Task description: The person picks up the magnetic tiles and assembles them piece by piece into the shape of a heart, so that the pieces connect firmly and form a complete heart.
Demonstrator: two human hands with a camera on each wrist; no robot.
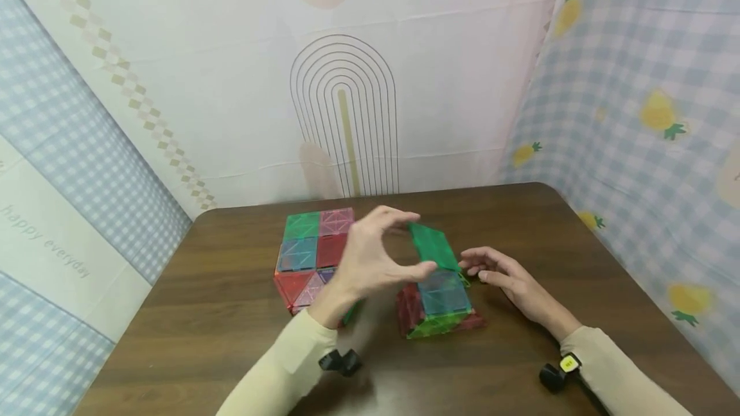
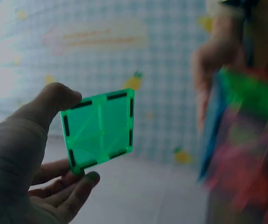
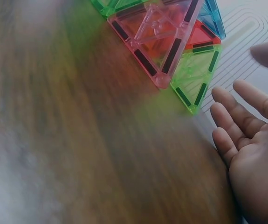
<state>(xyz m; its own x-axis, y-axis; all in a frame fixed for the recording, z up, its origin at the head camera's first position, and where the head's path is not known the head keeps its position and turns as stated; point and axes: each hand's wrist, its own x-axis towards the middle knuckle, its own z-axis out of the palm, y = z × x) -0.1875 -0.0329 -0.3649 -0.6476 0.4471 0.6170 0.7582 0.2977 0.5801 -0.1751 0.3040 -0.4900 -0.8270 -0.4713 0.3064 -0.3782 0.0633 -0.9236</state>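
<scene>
My left hand (image 1: 364, 259) pinches a green square magnetic tile (image 1: 435, 246) by its edges, thumb on one side and fingers on the opposite. In the left wrist view this tile (image 2: 101, 130) shows dark magnet strips along its border. Right below it in the head view stands a small tile structure with a blue square tile (image 1: 444, 293) on top, a light green tile (image 1: 436, 325) at the front and red tiles (image 1: 409, 308) at the side. My right hand (image 1: 514, 282) hovers at the structure's right with relaxed fingers, holding nothing; a pink triangular tile (image 3: 154, 35) shows in its wrist view.
To the left on the brown wooden table (image 1: 220, 287) is a group of joined tiles, including a green one (image 1: 302, 225), a pink one (image 1: 336, 221) and a red one (image 1: 332, 251). My left forearm partly covers them. Fabric sheets (image 1: 439, 82) hang behind the table and at both sides.
</scene>
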